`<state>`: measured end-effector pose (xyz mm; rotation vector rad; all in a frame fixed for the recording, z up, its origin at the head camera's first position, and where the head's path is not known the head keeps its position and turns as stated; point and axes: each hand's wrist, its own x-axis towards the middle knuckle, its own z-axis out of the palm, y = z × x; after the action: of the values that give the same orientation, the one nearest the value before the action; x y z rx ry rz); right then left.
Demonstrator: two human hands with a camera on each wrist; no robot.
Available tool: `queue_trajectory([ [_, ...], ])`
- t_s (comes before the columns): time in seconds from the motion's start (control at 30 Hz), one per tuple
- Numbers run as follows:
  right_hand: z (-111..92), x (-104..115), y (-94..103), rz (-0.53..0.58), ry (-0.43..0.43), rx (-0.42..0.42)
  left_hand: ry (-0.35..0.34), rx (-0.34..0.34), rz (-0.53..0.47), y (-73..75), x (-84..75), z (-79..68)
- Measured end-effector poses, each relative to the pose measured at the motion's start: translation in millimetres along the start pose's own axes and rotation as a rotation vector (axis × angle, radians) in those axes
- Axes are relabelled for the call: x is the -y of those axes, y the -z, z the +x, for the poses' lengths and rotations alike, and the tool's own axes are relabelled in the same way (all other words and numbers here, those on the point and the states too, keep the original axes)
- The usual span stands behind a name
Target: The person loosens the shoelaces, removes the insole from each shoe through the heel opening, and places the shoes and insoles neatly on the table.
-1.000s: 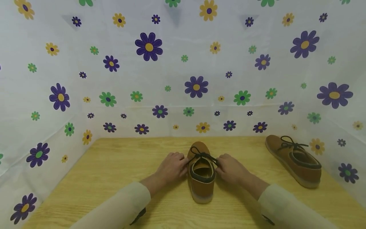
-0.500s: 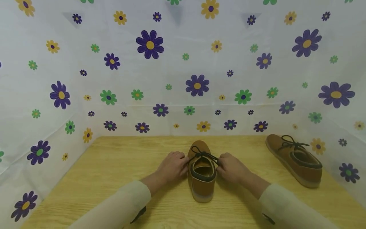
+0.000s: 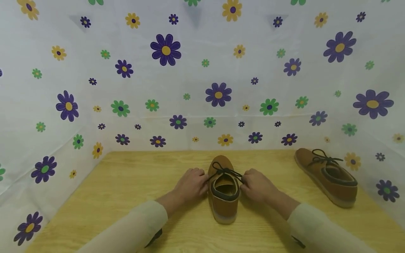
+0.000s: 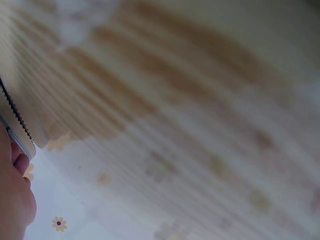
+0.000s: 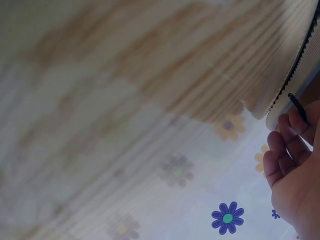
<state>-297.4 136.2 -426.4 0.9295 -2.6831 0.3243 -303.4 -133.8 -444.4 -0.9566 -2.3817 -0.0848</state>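
A brown lace-up shoe [image 3: 225, 207] stands on the wooden table, heel toward me and toe toward the back wall. Its dark shoelace [image 3: 233, 172] is tied in a bow over the tongue. On the shoe's left side my left hand [image 3: 191, 185] pinches lace close against the upper. My right hand [image 3: 257, 186] grips lace on the other side, drawn out taut from the knot. In the right wrist view a lace end [image 5: 298, 106] pokes out of the curled fingers [image 5: 287, 145]. Only part of the left hand [image 4: 15, 200] shows in its wrist view, beside the sole.
A matching brown shoe [image 3: 343, 193] with a tied bow stands at the right of the table [image 3: 126, 196], near the side wall. White flower-printed cloth [image 3: 193, 77] encloses the table at the back and both sides.
The head view has shifted slightly. Both hands keep their hold on the lace, and neither shoe has visibly moved on the table.
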Motion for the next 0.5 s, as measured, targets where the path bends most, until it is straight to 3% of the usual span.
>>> queue_trajectory([
  [0.27, 5, -2, 4.6, -0.043, 0.033, -0.029, 0.011, -0.006, 0.006, 3.0, 1.7, 6.7],
  [0.5, -8, 2, -6.6, -0.046, 0.050, -0.009, -0.080, -0.091, 0.029, -2.8, -5.7, -6.4],
])
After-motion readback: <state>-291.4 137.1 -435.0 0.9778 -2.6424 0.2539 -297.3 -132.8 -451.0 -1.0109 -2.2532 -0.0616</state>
